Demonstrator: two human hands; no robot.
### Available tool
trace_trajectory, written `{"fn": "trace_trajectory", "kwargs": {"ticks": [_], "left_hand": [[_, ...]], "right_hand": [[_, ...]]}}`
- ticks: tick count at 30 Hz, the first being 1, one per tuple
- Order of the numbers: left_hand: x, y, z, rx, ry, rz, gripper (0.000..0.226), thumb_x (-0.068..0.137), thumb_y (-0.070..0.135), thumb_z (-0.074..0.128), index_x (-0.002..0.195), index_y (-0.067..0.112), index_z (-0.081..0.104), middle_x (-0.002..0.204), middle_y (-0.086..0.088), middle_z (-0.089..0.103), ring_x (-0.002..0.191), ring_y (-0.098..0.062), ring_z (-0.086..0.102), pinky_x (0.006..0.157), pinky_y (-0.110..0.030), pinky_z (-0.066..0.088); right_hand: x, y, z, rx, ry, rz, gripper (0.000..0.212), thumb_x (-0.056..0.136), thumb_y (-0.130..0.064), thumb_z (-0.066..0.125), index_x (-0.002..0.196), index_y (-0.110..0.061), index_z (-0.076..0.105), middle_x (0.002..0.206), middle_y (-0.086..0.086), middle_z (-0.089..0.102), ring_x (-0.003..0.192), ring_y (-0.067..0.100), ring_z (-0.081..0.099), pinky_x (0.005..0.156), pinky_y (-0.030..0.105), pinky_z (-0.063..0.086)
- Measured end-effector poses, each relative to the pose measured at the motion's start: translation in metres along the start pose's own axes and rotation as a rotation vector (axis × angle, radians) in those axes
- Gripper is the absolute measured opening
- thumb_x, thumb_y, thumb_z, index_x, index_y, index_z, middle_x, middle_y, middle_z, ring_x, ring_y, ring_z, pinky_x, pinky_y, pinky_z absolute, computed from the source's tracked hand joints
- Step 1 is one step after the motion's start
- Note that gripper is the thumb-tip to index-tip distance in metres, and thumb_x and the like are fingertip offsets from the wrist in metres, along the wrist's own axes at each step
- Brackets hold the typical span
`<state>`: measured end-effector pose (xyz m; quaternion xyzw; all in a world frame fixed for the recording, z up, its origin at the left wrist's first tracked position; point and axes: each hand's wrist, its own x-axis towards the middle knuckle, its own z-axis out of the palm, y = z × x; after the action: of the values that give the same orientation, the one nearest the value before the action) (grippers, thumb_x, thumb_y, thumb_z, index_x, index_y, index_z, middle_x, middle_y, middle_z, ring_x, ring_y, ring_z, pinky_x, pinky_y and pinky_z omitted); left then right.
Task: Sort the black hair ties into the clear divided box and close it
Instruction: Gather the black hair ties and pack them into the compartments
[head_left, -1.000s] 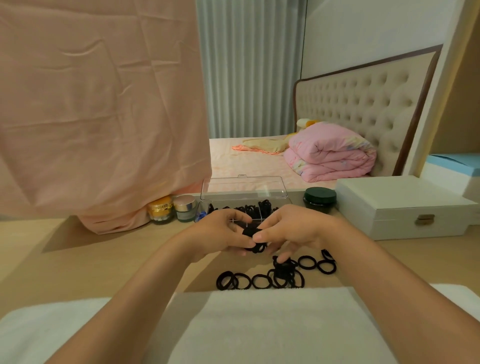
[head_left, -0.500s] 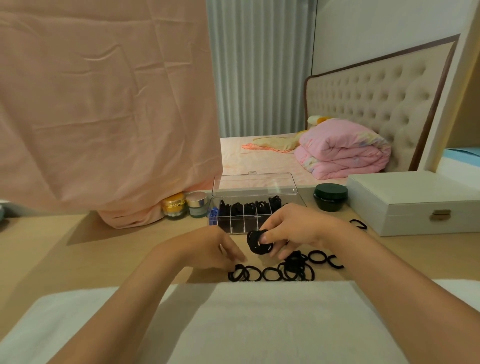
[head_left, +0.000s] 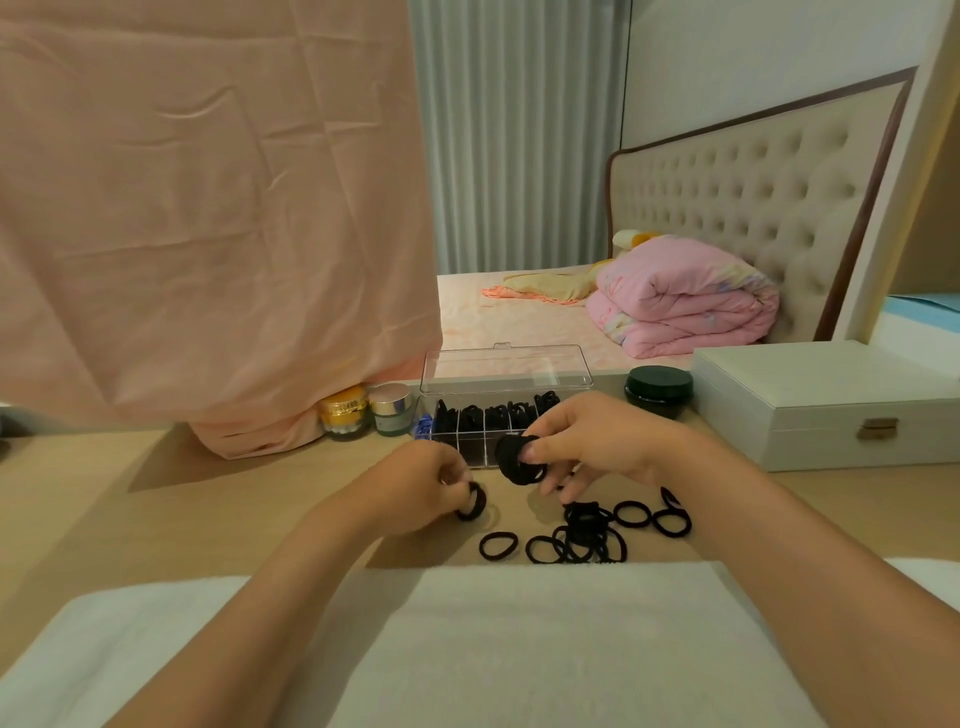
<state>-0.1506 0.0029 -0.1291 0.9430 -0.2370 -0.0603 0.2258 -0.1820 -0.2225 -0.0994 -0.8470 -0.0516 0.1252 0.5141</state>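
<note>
Now our left hand has dropped away from the bundle it was helping to gather. Its fingers are curled round one tie, pinched off the left end of the row low over the bench. Our right hand keeps the bundle pinched between thumb and fingers, just in front of the clear box. We judge the stack is being built up before it goes into a compartment. Many loose ties remain near the towel, and the lid stands open. The ties are soft, matte fabric rings that flop into ovals. The box is hard, glossy plastic with thin straight dividers, its far cells dark with ties.
</note>
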Motion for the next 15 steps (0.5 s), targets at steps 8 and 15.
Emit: {"fn": "trace_trajectory", "kwargs": {"ticks": [8,15], "left_hand": [[0.019,0.029,-0.007,-0.71,0.165,-0.066,0.007,0.089,0.016,0.075,0.094,0.011,0.077,0.088,-0.008,0.076,0.075,-0.014,0.074,0.074,-0.03,0.063],[0.045,0.064,-0.019,-1.111,-0.052,-0.005,0.022,0.094,0.013,0.067,0.114,0.004,0.072,0.101,-0.016,0.076,0.09,-0.021,0.075,0.081,-0.03,0.062]], "right_hand": [[-0.007,-0.01,-0.015,0.36,-0.037,-0.11,0.019,0.095,-0.011,0.065,0.109,0.001,0.07,0.078,0.015,0.072,0.062,0.016,0.065,0.053,0.022,0.056],[-0.011,-0.003,-0.039,0.308,0.228,-0.089,0.013,0.094,-0.01,0.07,0.102,0.0,0.072,0.073,0.015,0.071,0.053,0.014,0.063,0.051,0.024,0.056]]}}
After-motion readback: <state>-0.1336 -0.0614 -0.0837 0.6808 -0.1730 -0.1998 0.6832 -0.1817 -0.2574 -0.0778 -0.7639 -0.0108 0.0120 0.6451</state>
